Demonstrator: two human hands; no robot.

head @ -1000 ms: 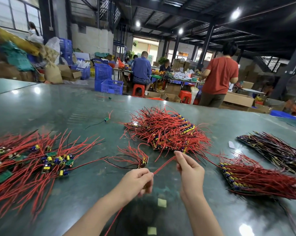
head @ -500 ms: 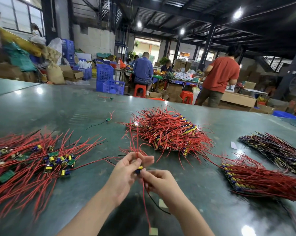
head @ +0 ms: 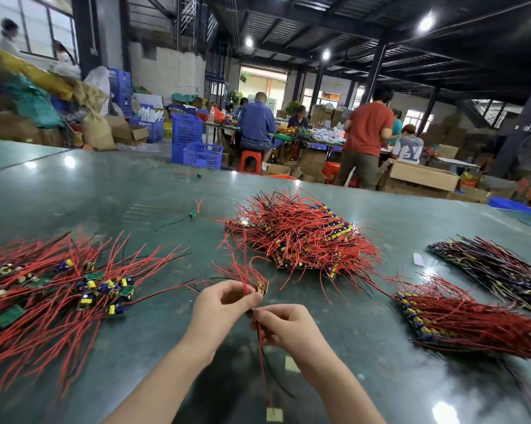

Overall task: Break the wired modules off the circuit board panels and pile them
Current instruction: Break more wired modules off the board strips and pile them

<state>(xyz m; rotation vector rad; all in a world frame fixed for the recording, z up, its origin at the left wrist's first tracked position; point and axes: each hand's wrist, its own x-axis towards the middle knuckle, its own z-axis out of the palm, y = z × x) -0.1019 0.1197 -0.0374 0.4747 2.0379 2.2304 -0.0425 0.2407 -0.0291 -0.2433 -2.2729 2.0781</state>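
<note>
The right hand [head: 284, 327] is pinching red and black leads that are trailing toward the near table edge; tugging them instead of the board could be tearing a solder joint. Just above, the left hand [head: 220, 307] is gripping a small strip of wired modules [head: 259, 286], its end poking past the fingertips [head: 255, 296]. The pile of separated modules [head: 74, 286] is lying well apart, leftward; unbroken panels [head: 301, 237] are sitting beyond.

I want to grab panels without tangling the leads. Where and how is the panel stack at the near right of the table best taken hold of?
Probably by its board edge, the near-left end where the row of yellow and blue components shows on the panel stack. The red wires all fan away to the right, so coming in from the left, beside the right hand, likely meets bare board rather than loose leads.
</note>
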